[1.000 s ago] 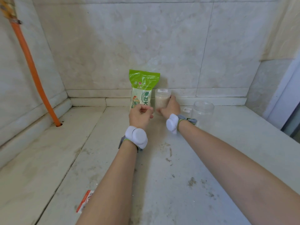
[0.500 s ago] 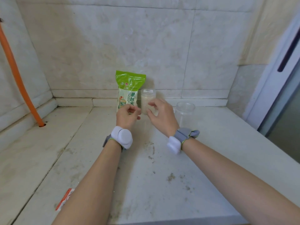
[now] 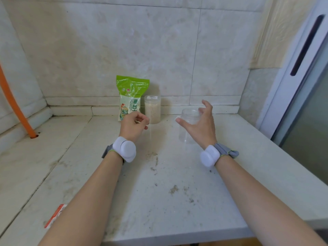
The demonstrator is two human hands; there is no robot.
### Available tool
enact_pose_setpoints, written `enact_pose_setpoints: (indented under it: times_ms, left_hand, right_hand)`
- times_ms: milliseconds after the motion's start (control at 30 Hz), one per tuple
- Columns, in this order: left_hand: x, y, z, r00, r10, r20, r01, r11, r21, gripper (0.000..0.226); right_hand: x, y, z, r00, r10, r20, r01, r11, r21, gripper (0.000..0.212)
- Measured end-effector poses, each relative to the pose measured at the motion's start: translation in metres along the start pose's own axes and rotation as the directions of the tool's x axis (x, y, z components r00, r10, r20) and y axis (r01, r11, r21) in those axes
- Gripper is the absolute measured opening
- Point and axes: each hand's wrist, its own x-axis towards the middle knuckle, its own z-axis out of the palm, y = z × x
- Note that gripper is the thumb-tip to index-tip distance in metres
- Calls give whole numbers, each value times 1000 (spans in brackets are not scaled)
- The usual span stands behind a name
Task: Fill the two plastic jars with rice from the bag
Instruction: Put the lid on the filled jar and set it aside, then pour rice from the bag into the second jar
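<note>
My right hand (image 3: 200, 125) has left full jar (image 3: 152, 109), now spread wide around empty jar (image 3: 188, 127), thumb in front, fingers behind, not yet closed. My left hand (image 3: 133, 125) still loosely curled, holding nothing, just before rice bag (image 3: 131, 96). Bag, full jar stand touching at wall; empty jar apart, on counter (image 3: 159, 201).

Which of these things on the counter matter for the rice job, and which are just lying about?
For the job:
green rice bag
filled jar
empty clear jar

Lying about:
orange hose
red and white packet
</note>
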Motion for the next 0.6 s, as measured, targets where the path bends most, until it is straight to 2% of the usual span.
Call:
enact_pose_setpoints:
  times_ms: [167, 300, 467, 600]
  left_hand:
    - [-3, 3, 0, 1000, -2, 17, 2, 1000, 10, 10]
    - [-5, 6, 2, 999, 19, 28, -19, 1000, -9, 8]
    - [-11, 14, 9, 987, 93, 128, -81, 992, -92, 10]
    - [-15, 14, 14, 973, 110, 201, -101, 993, -56, 55]
  right_hand:
    - [-4, 0, 10, 989, 128, 76, -133, 989, 59, 98]
    - [-11, -1, 16, 983, 84, 163, -93, 994, 49, 87]
    - [-19, -6, 31, 947, 11, 322, -35, 997, 67, 82]
    - [-25, -10, 38, 909, -30, 416, -29, 990, 135, 78]
